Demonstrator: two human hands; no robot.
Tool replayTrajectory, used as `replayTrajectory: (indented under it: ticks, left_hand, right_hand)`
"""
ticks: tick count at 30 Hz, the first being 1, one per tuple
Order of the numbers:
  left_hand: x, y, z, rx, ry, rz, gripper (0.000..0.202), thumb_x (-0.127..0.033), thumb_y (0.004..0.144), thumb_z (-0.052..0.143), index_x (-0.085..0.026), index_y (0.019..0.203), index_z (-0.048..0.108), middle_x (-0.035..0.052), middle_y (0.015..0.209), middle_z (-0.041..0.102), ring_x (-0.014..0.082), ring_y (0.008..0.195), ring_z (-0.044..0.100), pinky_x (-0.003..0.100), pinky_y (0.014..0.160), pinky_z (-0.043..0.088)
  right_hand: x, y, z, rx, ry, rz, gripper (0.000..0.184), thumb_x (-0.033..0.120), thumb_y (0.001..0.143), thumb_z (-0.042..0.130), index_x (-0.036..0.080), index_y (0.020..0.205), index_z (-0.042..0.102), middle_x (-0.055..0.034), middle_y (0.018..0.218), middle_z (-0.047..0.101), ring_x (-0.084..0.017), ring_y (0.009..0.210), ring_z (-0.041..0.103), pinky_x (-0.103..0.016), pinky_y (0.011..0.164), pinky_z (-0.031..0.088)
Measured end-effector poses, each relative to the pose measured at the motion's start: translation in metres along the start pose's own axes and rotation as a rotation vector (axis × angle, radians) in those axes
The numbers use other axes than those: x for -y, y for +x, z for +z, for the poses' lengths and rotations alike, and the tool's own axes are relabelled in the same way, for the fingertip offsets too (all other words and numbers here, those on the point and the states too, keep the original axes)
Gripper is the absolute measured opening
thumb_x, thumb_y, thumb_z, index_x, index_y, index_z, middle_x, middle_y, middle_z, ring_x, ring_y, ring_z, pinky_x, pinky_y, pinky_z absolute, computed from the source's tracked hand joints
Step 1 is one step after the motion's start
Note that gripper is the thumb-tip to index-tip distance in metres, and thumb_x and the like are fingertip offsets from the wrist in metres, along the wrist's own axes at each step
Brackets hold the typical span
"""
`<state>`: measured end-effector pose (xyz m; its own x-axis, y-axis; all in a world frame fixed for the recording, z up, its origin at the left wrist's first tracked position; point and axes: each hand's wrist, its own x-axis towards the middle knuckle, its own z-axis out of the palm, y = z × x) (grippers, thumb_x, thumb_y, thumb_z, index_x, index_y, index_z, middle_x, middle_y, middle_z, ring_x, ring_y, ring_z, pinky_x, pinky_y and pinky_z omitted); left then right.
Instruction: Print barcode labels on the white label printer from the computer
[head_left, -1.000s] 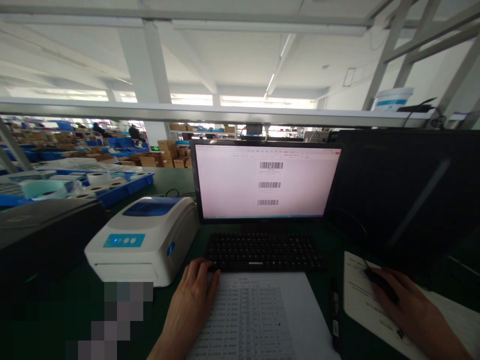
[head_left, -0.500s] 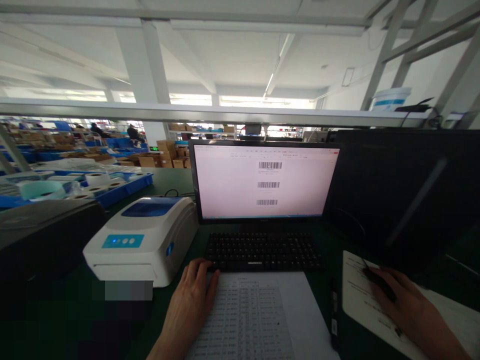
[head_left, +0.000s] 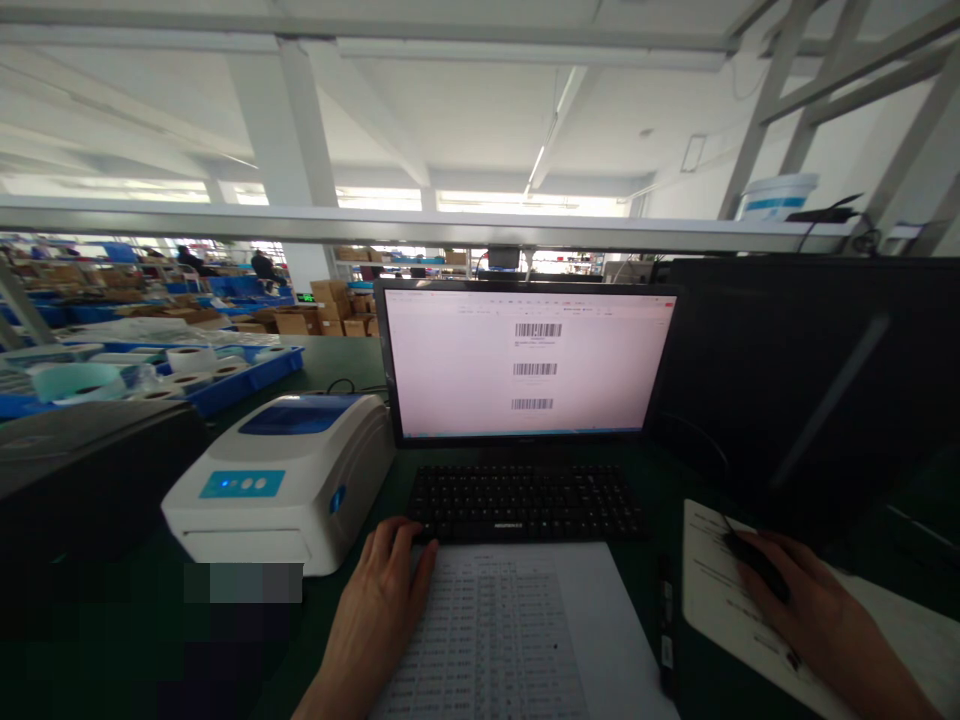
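Below the monitor (head_left: 450, 380), the keyboard (head_left: 517, 500) should be light and stiff, liftable by its ends; it is flat, black, with the left hand (head_left: 381, 592) at its near-left corner, thumb spread. Rightward, the right hand (head_left: 817, 612) cups the mouse (head_left: 759, 566): probably light, best held by its flanks; black, rounded.

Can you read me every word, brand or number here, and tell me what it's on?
"NEWMEN", probably, on the keyboard; slightly blurred, with unclear marks after it.
Screen: three barcodes; their captions and the menu text are too small to read.
Paper: rows of print, too blurred.
Mouse pad: printed lines, too blurred.
Marker: pale label, unreadable.
Green sign in the background: too small.
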<state>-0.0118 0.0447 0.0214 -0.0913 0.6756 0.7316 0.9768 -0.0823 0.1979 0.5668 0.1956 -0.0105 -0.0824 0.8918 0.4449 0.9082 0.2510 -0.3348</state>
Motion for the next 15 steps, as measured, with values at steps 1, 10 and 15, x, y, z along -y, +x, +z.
replayTrajectory:
  ticks: [1,10,15]
  left_hand:
    - [-0.0001,0.0,-0.0001,0.0,0.0,0.0,0.028,-0.048,0.12,0.05,-0.025,0.122,0.066,0.011,0.12,0.076,0.0333,0.107,0.082,0.054,0.09,0.075]
    - [0.0001,0.0,-0.0007,0.004,-0.01,0.001,0.029,-0.049,0.12,0.05,-0.025,0.123,0.066,0.011,0.121,0.076,0.0333,0.107,0.082,0.054,0.089,0.076]
    - [0.0005,-0.0002,0.0006,0.008,-0.01,-0.006,0.029,-0.049,0.121,0.049,-0.026,0.123,0.066,0.0114,0.121,0.075,0.0325,0.108,0.082,0.054,0.091,0.076]
  right_hand:
    - [0.0001,-0.0001,-0.0001,0.005,0.0,-0.003,0.07,0.078,0.098,0.051,0.027,0.136,0.081,-0.0195,0.14,0.077,-0.04,0.114,0.081,-0.059,0.098,0.071]
    - [-0.0004,-0.0045,0.0022,-0.018,-0.036,-0.019,0.067,0.074,0.098,0.052,0.026,0.135,0.081,-0.0194,0.142,0.076,-0.039,0.111,0.081,-0.058,0.094,0.071]
    - [0.0075,-0.0092,0.0031,-0.111,-0.107,-0.03,0.064,0.069,0.101,0.047,0.026,0.132,0.081,-0.0174,0.139,0.078,-0.038,0.11,0.082,-0.056,0.094,0.072]
